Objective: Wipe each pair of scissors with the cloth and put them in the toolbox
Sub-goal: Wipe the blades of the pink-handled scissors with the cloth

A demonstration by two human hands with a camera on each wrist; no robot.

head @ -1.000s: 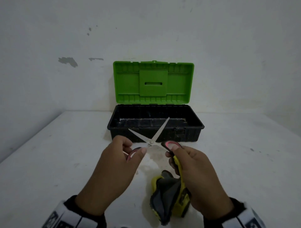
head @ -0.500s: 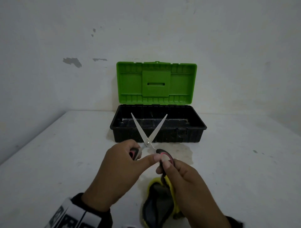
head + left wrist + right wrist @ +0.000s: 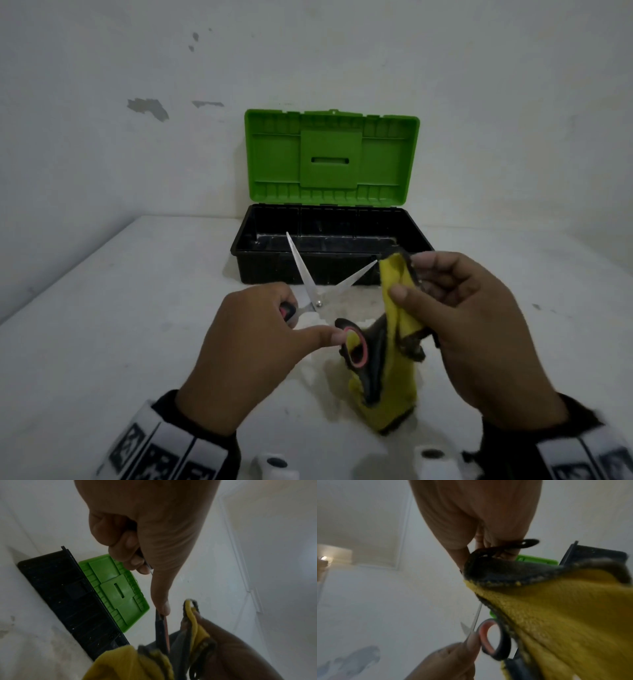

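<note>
- At 6 o'clock of the toolbox (image 3: 330, 260), over the tabletop (image 3: 120, 325): my left hand (image 3: 250, 346) grips the spread scissors (image 3: 310, 287).
- My right hand (image 3: 476, 329) pinches the cloth (image 3: 394, 284) at one blade tip.
- Wiping looks barely begun; toolbox appears empty.

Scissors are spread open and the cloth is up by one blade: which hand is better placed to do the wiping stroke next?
Right. The right hand already pinches the yellow cloth beside the tip of the nearer blade. The left hand grips the scissors by the handles, keeping the blades apart in front of the open toolbox.
</note>
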